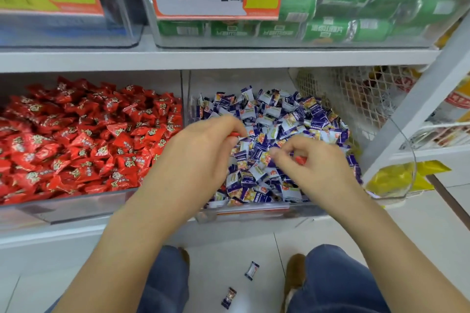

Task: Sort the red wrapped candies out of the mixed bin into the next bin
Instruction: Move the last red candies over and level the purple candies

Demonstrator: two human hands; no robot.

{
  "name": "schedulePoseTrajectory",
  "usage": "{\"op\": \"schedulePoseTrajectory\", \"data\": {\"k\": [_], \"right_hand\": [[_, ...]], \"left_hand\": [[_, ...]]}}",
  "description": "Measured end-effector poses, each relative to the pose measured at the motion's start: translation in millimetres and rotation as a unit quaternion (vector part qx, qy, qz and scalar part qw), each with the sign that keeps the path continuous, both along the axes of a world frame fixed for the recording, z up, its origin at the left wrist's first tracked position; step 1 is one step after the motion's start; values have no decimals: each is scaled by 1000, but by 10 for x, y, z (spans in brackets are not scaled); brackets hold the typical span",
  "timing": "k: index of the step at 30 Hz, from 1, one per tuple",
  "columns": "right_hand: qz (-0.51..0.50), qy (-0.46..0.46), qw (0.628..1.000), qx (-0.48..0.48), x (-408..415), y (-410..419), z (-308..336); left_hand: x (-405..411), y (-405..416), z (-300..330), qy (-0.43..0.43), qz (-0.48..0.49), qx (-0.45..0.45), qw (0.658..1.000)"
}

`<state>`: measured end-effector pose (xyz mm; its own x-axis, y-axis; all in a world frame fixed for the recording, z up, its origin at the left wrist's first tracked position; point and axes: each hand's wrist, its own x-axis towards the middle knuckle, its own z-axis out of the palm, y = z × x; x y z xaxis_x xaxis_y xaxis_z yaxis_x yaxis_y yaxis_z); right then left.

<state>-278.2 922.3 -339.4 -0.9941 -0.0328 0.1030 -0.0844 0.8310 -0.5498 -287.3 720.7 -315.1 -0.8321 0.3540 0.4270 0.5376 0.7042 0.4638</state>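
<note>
Head view: I see my left hand (203, 140) pinching a red candy (234, 134) over the mixed bin (254, 211) at its left edge. My right hand (312, 160) pinches another red candy (301, 159) mid-bin. Their long axes are hidden. The red bin (76, 207) sits alongside, left.

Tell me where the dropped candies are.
Head view: two purple-and-white candies lie on the floor tiles, bottom centre, between the person's knees.
</note>
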Motion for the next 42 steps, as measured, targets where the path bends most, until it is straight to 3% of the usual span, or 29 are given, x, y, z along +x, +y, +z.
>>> {"op": "schedulePoseTrajectory", "data": {"k": [4, 7, 12, 16, 19, 24, 30, 37, 42], "right_hand": [[102, -88, 990, 44, -125, -276, -65], [191, -120, 966, 128, -234, -543, -157], [260, -145, 906, 302, -458, -773, -226], [279, -163, 879, 351, -540, -797, -326], [291, -125, 876, 363, -543, -803, -391], [310, -107, 899, 291, -508, -704, -414], [228, -83, 932, 270, -573, -485, -205], [147, -111, 971, 152, -520, -234, -94], [118, -182, 975, 55, -447, -210, -106]], "left_hand": [[-36, -396, -26, -4, 62, 64, 996], [-172, -732, -82, 17, 144, 81, 986], [-436, -1105, -244, -25, 278, 9, 960], [-442, -1042, -263, -51, 260, 49, 963], [-421, -929, -271, -54, 221, 71, 971], [-451, -860, -277, -59, 199, 84, 975], [-509, -860, -259, -55, 194, 95, 975], [-495, -798, -229, -71, 183, 108, 975], [-484, -782, -242, -79, 167, 108, 977]]}}
